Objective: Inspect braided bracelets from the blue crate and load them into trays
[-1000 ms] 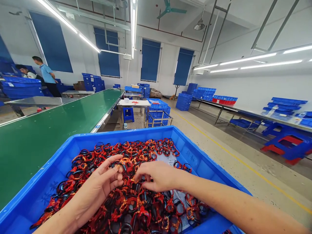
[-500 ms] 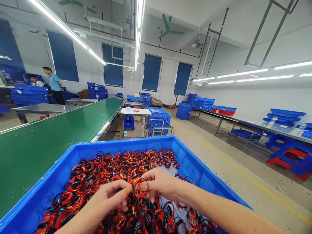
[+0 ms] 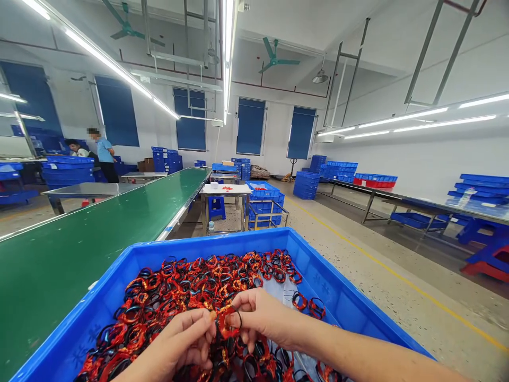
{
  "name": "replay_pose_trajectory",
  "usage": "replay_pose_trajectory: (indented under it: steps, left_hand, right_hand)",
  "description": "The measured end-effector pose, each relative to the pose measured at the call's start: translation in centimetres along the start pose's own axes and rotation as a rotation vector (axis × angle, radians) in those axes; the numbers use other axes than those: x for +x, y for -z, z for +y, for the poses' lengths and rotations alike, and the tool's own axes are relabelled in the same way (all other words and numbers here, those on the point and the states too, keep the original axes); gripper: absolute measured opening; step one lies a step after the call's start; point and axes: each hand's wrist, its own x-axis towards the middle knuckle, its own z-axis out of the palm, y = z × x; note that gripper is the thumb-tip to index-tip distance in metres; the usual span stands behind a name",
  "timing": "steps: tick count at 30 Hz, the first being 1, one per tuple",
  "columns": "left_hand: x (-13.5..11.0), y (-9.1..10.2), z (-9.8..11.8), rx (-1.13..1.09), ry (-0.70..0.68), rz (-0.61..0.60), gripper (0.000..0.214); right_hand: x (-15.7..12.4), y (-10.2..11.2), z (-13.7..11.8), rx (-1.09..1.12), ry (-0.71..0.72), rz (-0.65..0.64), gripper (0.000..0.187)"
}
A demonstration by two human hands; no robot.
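A red-and-black ring-shaped piece (image 3: 228,324) with a thin black loop is held up between my two hands, over the blue bin. My right hand (image 3: 260,317) pinches it from the right with thumb and fingers. From the left, my left hand (image 3: 189,334) closes thumb and forefinger at the piece's edge. Many similar red, orange and black ring-shaped pieces (image 3: 159,294) lie heaped in the blue bin (image 3: 338,297) beneath both hands. A clear plastic sheet (image 3: 280,291) shows among them on the right. Their exact kind cannot be made out.
Left of the bin runs a green conveyor belt (image 3: 131,212). Ahead stand a small table (image 3: 226,190) with red pieces and stacked blue crates (image 3: 265,204). A long bench (image 3: 401,200) lines the right side. Two people (image 3: 105,154) are at the far left.
The camera view has shifted slightly, so the room and bin appear a little lower and to the right. Both hands keep hold of the same ring-shaped piece, which has turned slightly.
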Motion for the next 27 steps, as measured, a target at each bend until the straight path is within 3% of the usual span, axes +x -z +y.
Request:
replay_pose_trajectory:
  steps: [5,14,18,22,27]
  left_hand:
    - [0.0,0.2,0.4,0.062,-0.012,-0.02,0.03]
    - [1.2,1.2,-0.6,0.069,-0.087,0.071,0.033]
    - [1.1,1.1,-0.4,0.032,-0.119,0.059,0.03]
    - [0.4,0.7,0.3,-0.077,-0.03,0.023,0.03]
    - [0.0,1.0,0.5,-0.252,-0.007,-0.095,0.015]
  right_hand:
    - [-0.4,-0.7,-0.7,-0.331,0.153,0.17,0.01]
    - [-0.5,-0.7,-1.7,-0.303,0.187,0.201,0.013]
    - [-0.7,-0.6,-1.8,-0.505,0.467,0.262,0.011]
    - [-1.0,-0.2,-1.5,-0.838,0.802,0.25,0.02]
    - [-1.4,0.0,-1.7,-1.144,0.966,0.219,0.019]
